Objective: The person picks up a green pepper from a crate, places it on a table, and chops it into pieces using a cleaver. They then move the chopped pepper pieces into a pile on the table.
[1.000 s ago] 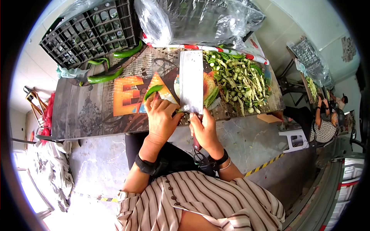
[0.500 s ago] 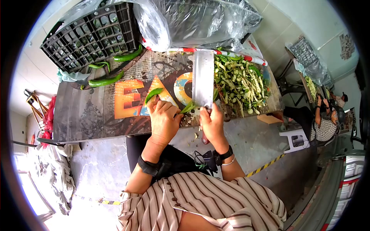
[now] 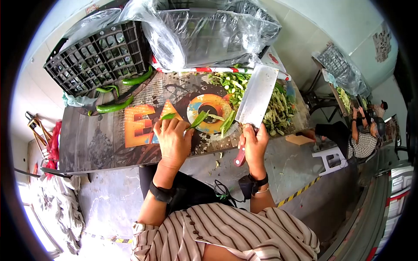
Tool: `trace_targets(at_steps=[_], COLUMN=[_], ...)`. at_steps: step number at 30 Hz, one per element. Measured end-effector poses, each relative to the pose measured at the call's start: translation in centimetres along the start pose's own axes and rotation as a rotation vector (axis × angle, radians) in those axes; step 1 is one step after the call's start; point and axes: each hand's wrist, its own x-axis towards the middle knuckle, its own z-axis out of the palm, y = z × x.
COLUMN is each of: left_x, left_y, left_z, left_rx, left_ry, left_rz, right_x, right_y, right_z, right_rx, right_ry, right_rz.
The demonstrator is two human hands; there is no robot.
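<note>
My right hand (image 3: pixel 254 145) grips a cleaver (image 3: pixel 259 93) by its reddish-brown handle, the broad blade tilted up and right over the chopped peppers. My left hand (image 3: pixel 173 138) is closed on a long green pepper (image 3: pixel 168 116), whose tip shows past my fingers while the rest is hidden. A cut pepper piece (image 3: pixel 199 118) shows by my left thumb. Between the hands lies another split pepper piece (image 3: pixel 227 124), with a pale core strip beside it. A heap of chopped green pepper (image 3: pixel 278 108) and pale cores covers the table's right side, partly behind the blade.
Whole green peppers (image 3: pixel 115 105) lie at the back left of the table (image 3: pixel 93 139), below a tilted black crate (image 3: pixel 98 56). A plastic-lined crate (image 3: pixel 213 37) stands at the back. To the right, another person (image 3: pixel 361 141) sits near a white stool (image 3: pixel 329 159).
The cleaver has moved right, away from the pepper by my left hand, and its blade has tilted. Split pepper pieces now lie apart between my hands. The camera view has shifted slightly.
</note>
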Motion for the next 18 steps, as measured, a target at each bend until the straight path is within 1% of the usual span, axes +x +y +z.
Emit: trace_targets(at_steps=[4, 6, 8, 10, 12, 13, 14, 16, 17, 18], left_x=[0.7, 1.1, 1.5, 1.9, 2.4, 2.5, 2.7, 3.0, 2.9, 2.7], left_y=[1.4, 1.1, 0.5, 0.4, 1.1, 1.7, 2.4, 4.1, 4.7, 5.3], left_z=[-1.0, -0.9, -0.5, 1.0, 2.2, 2.5, 2.8, 3.1, 3.6, 4.0], left_rx=[-0.06, -0.032, -0.005, -0.004, 0.097, 0.116, 0.11, -0.012, -0.011, -0.012], left_ry=[0.007, 0.037, 0.021, 0.035, -0.048, -0.022, -0.022, 0.007, -0.056, -0.056], left_rz=[0.061, 0.05, -0.016, 0.016, 0.069, 0.084, 0.094, 0.164, 0.226, 0.224], right_x=[-0.3, -0.3, -0.4, -0.4, -0.6, -0.7, -0.7, -1.0, -1.1, -1.3], right_y=[-0.4, -0.5, -0.4, -0.1, -0.2, -0.2, -0.2, 0.1, 0.1, 0.0], right_z=[-0.9, -0.8, -0.9, -1.1, -1.1, -1.3, -1.6, -2.3, -2.5, -2.7], right_rx=[-0.035, -0.027, -0.019, -0.002, 0.01, 0.019, 0.02, -0.018, -0.024, -0.025], right_ry=[-0.013, -0.021, -0.027, -0.03, -0.019, -0.004, 0.005, 0.012, 0.029, 0.028], right_rz=[0.039, 0.046, 0.052, 0.043, 0.048, 0.049, 0.043, 0.054, 0.059, 0.059])
